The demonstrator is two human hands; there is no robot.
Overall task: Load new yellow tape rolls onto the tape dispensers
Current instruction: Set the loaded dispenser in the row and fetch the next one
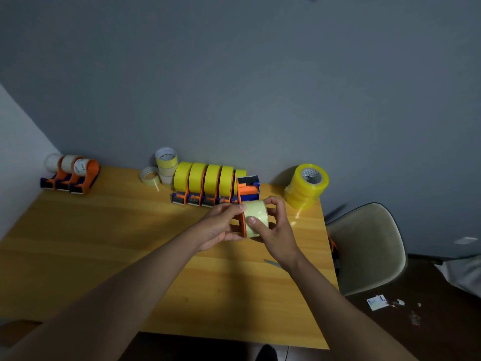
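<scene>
My hands are together over the middle of the desk (pixel 109 238), both clamped on one tape dispenser (pixel 240 223) that carries a pale yellow roll (pixel 256 217). My left hand (pixel 221 225) grips the orange frame from the left side, fingers curled around it. My right hand (pixel 276 225) wraps the roll from the right, thumb pressed flat on its outer face.

Just behind them, near the wall, stands a row of loaded dispensers (pixel 205 186) with bright yellow rolls, side by side. To the right of that row sits a stack of new yellow rolls (pixel 307 186). To its left is a small pile of pale, nearly spent rolls (pixel 166 165). Three more dispensers with whitish rolls (pixel 71 173) stand at the far left corner. A chair (pixel 369 246) is beside the desk's right edge.
</scene>
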